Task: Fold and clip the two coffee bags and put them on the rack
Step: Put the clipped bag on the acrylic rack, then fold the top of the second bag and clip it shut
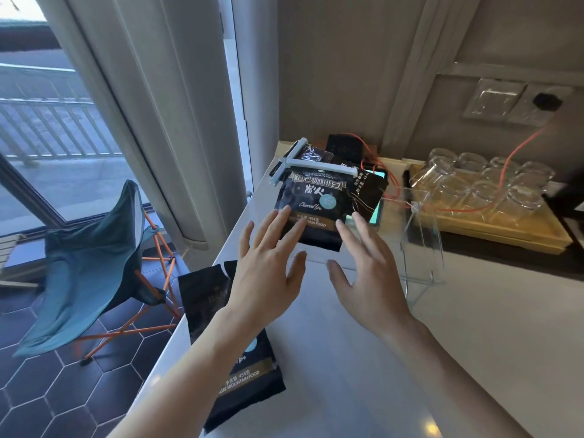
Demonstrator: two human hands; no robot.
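A black coffee bag [316, 194] leans upright on the clear acrylic rack [420, 235], its folded top held by a pale blue clip [319, 164]. My left hand [268, 263] is spread open, fingertips touching the lower left of that bag. Just to the right, my right hand [366, 267] is open too, its fingertips near the bag's lower right corner. A second black coffee bag [227, 336] lies flat on the white counter [347, 374] near its left edge, partly hidden under my left forearm; I see no clip on it.
A wooden tray [518, 235] with several upturned glasses [480, 184] stands at the back right, an orange cable [518, 147] running over it. A small device with a teal screen [377, 213] sits behind the rack. A folding chair [94, 263] stands on the floor left of the counter.
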